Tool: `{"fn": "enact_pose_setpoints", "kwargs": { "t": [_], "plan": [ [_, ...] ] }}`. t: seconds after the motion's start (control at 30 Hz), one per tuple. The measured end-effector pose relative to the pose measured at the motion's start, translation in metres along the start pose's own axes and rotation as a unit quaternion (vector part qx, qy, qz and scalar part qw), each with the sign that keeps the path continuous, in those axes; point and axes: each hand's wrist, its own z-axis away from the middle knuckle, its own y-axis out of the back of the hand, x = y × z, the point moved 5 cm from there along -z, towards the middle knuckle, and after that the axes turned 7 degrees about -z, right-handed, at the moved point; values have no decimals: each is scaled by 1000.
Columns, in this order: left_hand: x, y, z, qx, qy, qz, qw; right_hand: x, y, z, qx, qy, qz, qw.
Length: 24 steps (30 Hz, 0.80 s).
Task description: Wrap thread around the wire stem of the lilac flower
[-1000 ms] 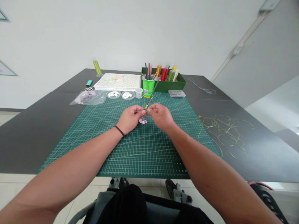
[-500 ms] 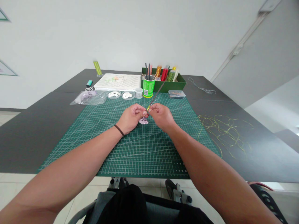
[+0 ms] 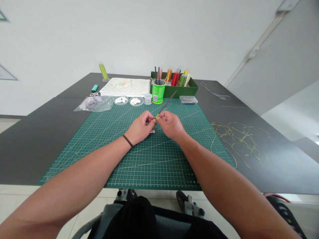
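Over the middle of the green cutting mat (image 3: 149,159), both hands meet on a thin dark stick (image 3: 169,100) that slants up to the right. Yellow-green thread (image 3: 157,116) is wound around its lower part. My left hand (image 3: 142,125) pinches the stick's lower end between thumb and fingers. Close beside it, my right hand (image 3: 171,124) is closed at the wound thread, its fingertips partly hidden. A small pale purple petal-like piece (image 3: 152,131) peeks out below my left fingers, mostly covered by them.
A green can (image 3: 158,93) with dark sticks stands before a green box (image 3: 193,91) of thread spools. Leftward are dishes of white pieces (image 3: 121,100), a plastic bag (image 3: 94,103), scissors (image 3: 95,94) and a white foam board (image 3: 107,87). Loose yellow-green cord (image 3: 233,137) lies right.
The pale purple piece has turned and is now more hidden behind my left fingers. Both hands have shifted slightly and still grip the stick.
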Motion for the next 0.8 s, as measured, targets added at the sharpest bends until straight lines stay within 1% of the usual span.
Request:
{"fn": "enact_pose_setpoints", "kwargs": {
  "t": [0.2,0.33,0.47,0.63,0.8],
  "plan": [
    [6,1,2,11,-32,-76,997,2,-1,0,-6,-6,-7,1000],
    [9,2,3,16,-24,-73,997,0,0,1,1,-4,3,1000],
    [8,2,4,18,3,-41,999,-2,1,3,9,-3,11,1000],
    [-1,0,0,14,52,25,998,-3,-1,4,3,-7,-18,1000],
    [-4,-1,-3,13,61,86,994,-3,-2,4,4,-13,-50,999]
  ]
}}
